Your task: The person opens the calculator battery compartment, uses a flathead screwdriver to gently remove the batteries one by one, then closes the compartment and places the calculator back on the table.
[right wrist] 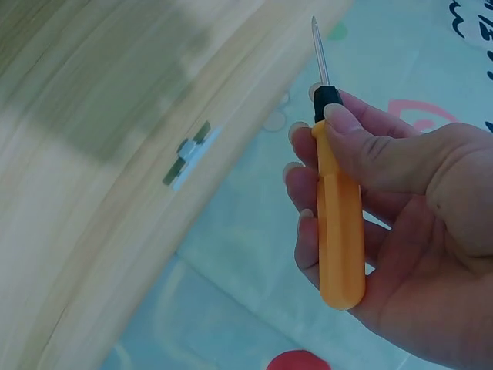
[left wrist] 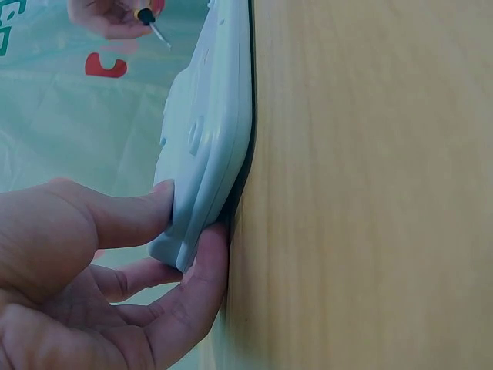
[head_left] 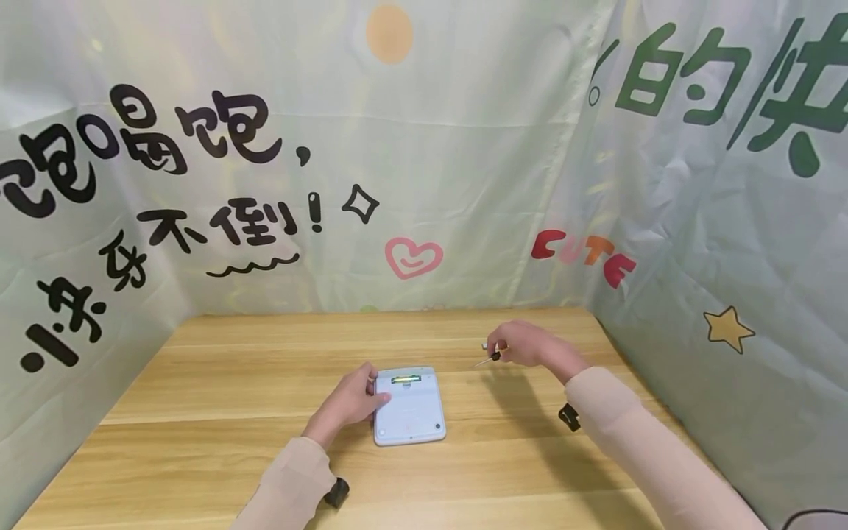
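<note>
A flat, pale blue-white device (head_left: pixel 409 414) with rounded corners lies on the table, its back facing up. Near its far edge a slot exposes a green-yellow battery (head_left: pixel 400 380). My left hand (head_left: pixel 351 397) grips the device's left edge, thumb on top and fingers around the side, as the left wrist view also shows. To the right of the device, above the table, my right hand (head_left: pixel 526 343) holds a screwdriver (right wrist: pixel 340 231) with a yellow handle and black collar. Its metal tip points away from the palm. A small pale cover (right wrist: pixel 189 158) lies on the table near that hand.
The wooden table (head_left: pixel 265 368) has printed fabric walls (head_left: pixel 464 184) at its back and sides. Dark straps or mounts (head_left: pixel 336 493) sit at both wrists. A dark-rimmed curved shape (head_left: pixel 815 519) shows at the lower right corner.
</note>
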{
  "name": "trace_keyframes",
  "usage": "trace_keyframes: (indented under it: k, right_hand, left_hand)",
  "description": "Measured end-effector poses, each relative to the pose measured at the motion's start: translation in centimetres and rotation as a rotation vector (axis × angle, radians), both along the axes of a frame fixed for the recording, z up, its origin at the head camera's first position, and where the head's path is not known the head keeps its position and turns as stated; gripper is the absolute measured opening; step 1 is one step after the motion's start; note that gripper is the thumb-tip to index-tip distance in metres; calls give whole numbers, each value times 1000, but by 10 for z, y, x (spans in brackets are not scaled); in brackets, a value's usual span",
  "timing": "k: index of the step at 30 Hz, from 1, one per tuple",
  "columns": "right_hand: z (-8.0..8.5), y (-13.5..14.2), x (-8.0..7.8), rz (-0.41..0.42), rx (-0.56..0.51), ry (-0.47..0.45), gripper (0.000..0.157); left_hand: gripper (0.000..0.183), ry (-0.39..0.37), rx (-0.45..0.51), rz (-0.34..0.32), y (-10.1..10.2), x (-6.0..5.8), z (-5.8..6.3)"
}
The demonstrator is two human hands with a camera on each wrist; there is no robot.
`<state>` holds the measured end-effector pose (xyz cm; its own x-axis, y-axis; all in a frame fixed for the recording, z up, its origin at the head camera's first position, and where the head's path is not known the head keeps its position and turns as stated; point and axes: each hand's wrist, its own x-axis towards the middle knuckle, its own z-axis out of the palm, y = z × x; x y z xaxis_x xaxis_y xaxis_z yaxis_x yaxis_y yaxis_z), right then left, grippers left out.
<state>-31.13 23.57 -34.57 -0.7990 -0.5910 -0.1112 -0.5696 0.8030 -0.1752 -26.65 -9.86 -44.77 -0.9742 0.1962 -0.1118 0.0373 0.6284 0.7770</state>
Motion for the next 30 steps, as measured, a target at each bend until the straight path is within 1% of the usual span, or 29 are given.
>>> trace_keyframes:
  k: [3,9,19,26,30]
  right_hand:
    - [0,-4,0,3,7,-10,19]
    - [4,-14,0,-25,27,-31,19]
    - [9,-32,-2,5,75,-9,20]
    - [9,-43,-3,-19,104,-11,21]
    - [10,-48,-2,-16,120,-7,21]
  left_hand:
    - [40,-4,-1,2,1,0,0]
    - [40,-10,4,6,1,1,1]
    - [39,-9,6,4,1,2,2]
    - [40,-11,7,6,1,2,1]
    - [40,-11,4,7,1,2,1]
